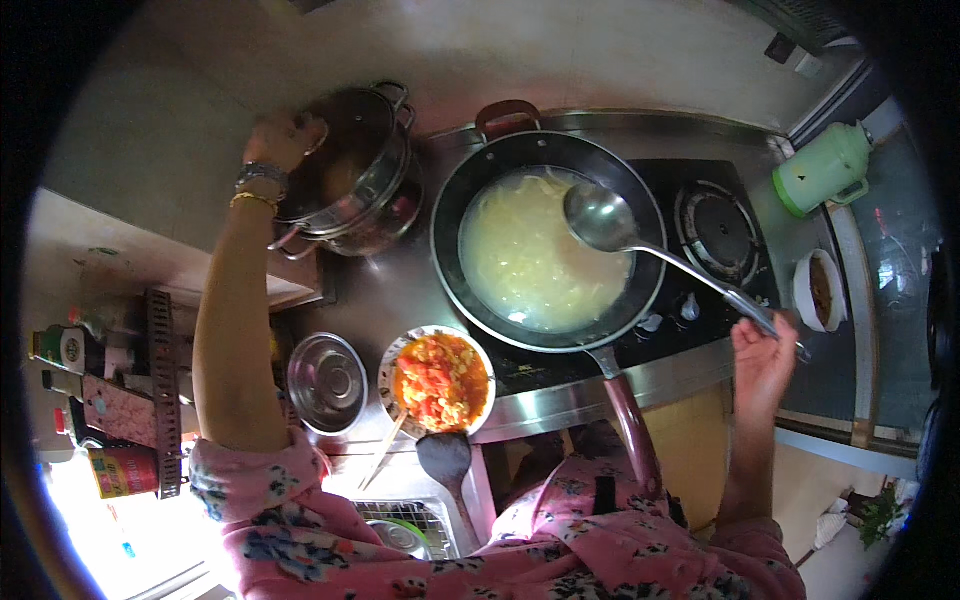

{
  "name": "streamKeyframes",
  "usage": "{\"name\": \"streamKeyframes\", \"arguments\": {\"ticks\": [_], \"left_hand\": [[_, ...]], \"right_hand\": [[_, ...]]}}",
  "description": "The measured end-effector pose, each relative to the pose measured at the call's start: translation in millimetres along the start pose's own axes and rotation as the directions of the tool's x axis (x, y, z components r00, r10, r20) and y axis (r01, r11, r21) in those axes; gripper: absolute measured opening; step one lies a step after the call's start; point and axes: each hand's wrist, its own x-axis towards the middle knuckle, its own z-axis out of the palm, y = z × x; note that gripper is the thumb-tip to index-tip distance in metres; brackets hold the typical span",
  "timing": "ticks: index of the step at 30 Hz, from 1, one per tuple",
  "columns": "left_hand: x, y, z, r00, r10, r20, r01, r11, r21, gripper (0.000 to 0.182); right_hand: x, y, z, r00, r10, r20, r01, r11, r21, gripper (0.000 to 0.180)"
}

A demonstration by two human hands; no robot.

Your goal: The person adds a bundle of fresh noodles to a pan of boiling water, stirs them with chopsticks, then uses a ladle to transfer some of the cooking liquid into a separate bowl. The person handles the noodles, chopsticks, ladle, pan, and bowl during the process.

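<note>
My left hand [285, 142], with bracelets at the wrist, is on top of a stacked stainless-steel pot [367, 217]. Its fingers curl at the handle of the dark see-through lid [337, 169]; the grip is partly blurred. In my right hand [761, 356] is the end of a steel ladle [600, 217]. The ladle's bowl rests at the surface of pale, cloudy soup [525, 255], which has light strips in it. A dark wok [446, 262] with a long brown handle holds the soup on the stove.
A patterned plate [388, 373] holds tomato and egg, with chopsticks [382, 450] against its rim. Beside it are a steel bowl [328, 384] and a black spatula [446, 459]. Right are a bare burner [718, 225], a white bowl [801, 289] and a green thermos [825, 169].
</note>
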Motion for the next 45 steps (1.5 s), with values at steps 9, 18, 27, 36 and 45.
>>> {"name": "streamKeyframes", "arguments": {"ticks": [9, 18, 27, 36, 45], "left_hand": [[-196, 131, -54, 0.997, -0.083, -0.004, 0.046, 0.592, -0.804, 0.018], [-417, 220, -56, 0.809, -0.289, 0.511, 0.552, 0.079, -0.830, 0.014], [-464, 278, -58, 0.635, -0.548, 0.544, 0.458, -0.301, -0.837, 0.023], [-422, 357, -45, 0.595, -0.401, 0.696, 0.325, -0.672, -0.665, 0.044], [-401, 390, -32, 0.418, -0.316, 0.852, 0.260, -0.857, -0.445, 0.006]], "right_hand": [[-9, 34, 9, 0.991, 0.114, 0.066, -0.106, 0.987, -0.125, 0.032], [-2, 40, 17, 0.943, 0.021, 0.332, 0.046, 0.980, -0.193, 0.026], [21, 14, 15, 0.942, -0.112, 0.318, 0.152, 0.983, -0.104, 0.023], [48, -14, 1, 0.955, -0.122, 0.270, 0.160, 0.979, -0.125, 0.017], [64, -25, -13, 0.948, -0.132, 0.288, 0.178, 0.974, -0.139, 0.018]]}}
